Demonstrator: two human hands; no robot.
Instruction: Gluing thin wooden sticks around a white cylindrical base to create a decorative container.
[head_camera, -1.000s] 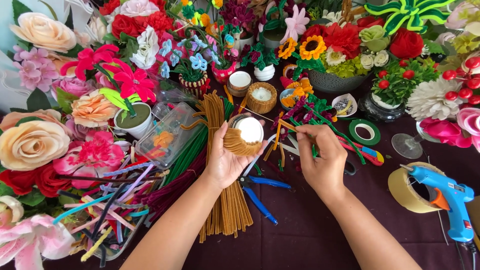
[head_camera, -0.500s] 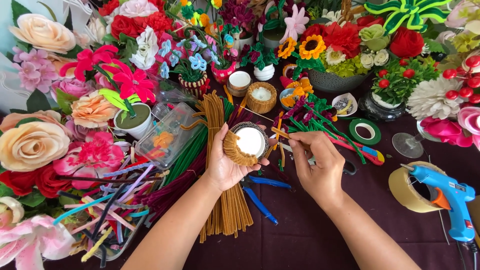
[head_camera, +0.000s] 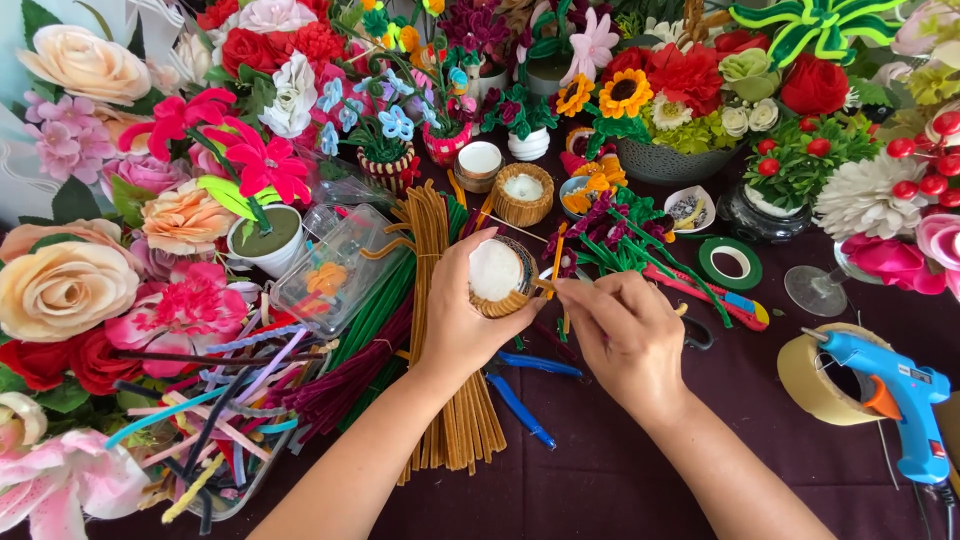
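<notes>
Brown Little Basket in Two Hands

Brown and woven, the little basket is sitting above the dark table. The left hand is curling its fingers tightly around it. The right hand is pinching a thin stick at its rim. Brown fuzzy stems are lying underneath.

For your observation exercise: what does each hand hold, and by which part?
Left hand: small white-filled brown woven pot, gripped around its side. Right hand pinches something thin at its rim; unclear.
</notes>
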